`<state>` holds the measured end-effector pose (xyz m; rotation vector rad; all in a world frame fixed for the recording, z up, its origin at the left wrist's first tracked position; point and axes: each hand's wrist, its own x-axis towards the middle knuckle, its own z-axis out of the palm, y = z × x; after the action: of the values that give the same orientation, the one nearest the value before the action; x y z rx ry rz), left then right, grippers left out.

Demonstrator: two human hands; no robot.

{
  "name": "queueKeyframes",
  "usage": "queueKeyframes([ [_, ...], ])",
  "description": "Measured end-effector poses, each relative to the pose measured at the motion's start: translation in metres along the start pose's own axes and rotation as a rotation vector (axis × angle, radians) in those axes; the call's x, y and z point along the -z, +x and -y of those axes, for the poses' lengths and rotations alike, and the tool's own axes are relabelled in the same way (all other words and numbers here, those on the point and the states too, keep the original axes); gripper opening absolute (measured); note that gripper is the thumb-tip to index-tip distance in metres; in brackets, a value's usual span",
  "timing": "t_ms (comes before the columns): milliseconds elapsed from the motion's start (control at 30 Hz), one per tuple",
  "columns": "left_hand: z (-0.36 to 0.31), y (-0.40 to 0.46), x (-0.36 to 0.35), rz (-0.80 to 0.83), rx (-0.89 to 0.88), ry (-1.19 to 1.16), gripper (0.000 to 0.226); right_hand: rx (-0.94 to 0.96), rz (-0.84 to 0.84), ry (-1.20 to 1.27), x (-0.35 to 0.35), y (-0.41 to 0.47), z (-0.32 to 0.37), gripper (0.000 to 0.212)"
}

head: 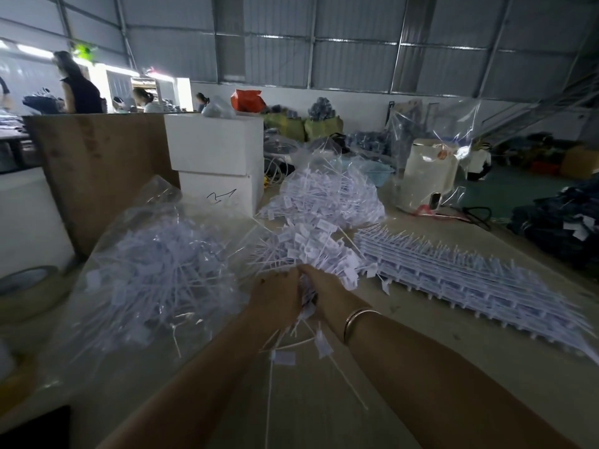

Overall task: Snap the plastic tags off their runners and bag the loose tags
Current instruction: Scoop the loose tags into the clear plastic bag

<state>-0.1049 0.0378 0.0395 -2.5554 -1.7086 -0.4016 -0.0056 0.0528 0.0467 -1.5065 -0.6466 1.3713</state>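
Gripping a thick bunch of loose tags point(308, 251) with both hands together, right in the middle of the bench point(324, 400), I'd say I'm at the bagging step, not the snapping one.

Starting at the left: a roll of tape point(29, 286) sits at the bench's left edge. Next along, the clear plastic bag point(155, 273) lies slumped on the bench's left half, already stuffed with white tags, its mouth seeming to face my hands. My left hand point(275, 296) is curled round the stems of the bunch, just beside the bag. My right hand point(319, 293), bracelet on the wrist, clamps the same bunch from the other side, the two pressed close. The tag heads fan out beyond my knuckles, and a few strays dangle below my wrists, their thin tails trailing toward the near edge.

Behind the bunch, toward the far edge, a second filled bag point(324, 192) is heaped up beside stacked white boxes point(217, 157). Over on the right half of the bench, the runners point(470, 273) lie stacked in flat rows, tags still attached, waiting to be snapped.

Next move, as I judge it: swing this handful left into the bag's mouth. That calls for one hand freeing up to hold the plastic open, and a firm squeeze meanwhile, since these slippery stems look ready to spill. The stragglers will need gathering after.
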Motion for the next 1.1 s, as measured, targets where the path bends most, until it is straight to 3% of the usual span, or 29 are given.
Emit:
queueKeyframes([
  [133, -0.008, -0.016, 0.021, 0.004, -0.009, -0.049, 0.035, 0.072, -0.098, -0.071, 0.006, 0.001, -0.008, 0.031],
  [167, -0.009, -0.020, 0.030, -0.058, -0.005, -0.077, 0.032, 0.104, -0.121, -0.085, 0.008, 0.000, -0.008, 0.035],
  [267, 0.004, -0.029, 0.053, -0.450, -0.008, 0.029, 0.027, 0.156, -0.178, -0.105, 0.017, -0.013, -0.006, 0.039],
  [333, 0.021, -0.031, 0.062, -0.522, 0.075, 0.179, 0.028, 0.170, -0.181, -0.095, 0.022, -0.022, -0.003, 0.031],
  [433, 0.040, -0.032, 0.067, -0.268, 0.284, 0.344, 0.045, 0.094, -0.091, 0.091, 0.027, -0.037, 0.002, 0.022],
  [500, 0.046, -0.032, 0.063, -0.134, 0.340, 0.401, 0.045, 0.012, -0.002, 0.182, 0.026, -0.048, 0.005, 0.019],
  [567, 0.050, -0.034, 0.061, -0.069, 0.354, 0.435, 0.041, -0.011, 0.047, 0.149, 0.021, -0.054, 0.004, 0.017],
  [633, 0.054, -0.034, 0.058, -0.051, 0.333, 0.430, 0.038, 0.041, 0.040, 0.054, 0.013, -0.055, -0.002, 0.028],
  [700, 0.057, -0.030, 0.057, -0.127, 0.281, 0.296, 0.039, 0.129, -0.020, -0.058, 0.001, -0.055, -0.011, 0.037],
  [800, 0.064, -0.027, 0.062, -0.320, 0.223, -0.152, 0.051, 0.263, -0.022, -0.181, -0.016, -0.054, -0.014, 0.035],
  [867, 0.071, -0.029, 0.071, -0.418, 0.211, -0.388, 0.056, 0.290, -0.003, -0.120, -0.020, -0.052, -0.003, 0.032],
  [1000, 0.085, -0.028, 0.091, -0.528, 0.232, -0.587, 0.058, 0.251, 0.056, 0.087, -0.019, -0.050, 0.030, 0.030],
  [1100, 0.093, -0.024, 0.105, -0.612, 0.219, -0.650, 0.058, 0.274, 0.216, -0.006, -0.020, -0.054, 0.034, 0.023],
])
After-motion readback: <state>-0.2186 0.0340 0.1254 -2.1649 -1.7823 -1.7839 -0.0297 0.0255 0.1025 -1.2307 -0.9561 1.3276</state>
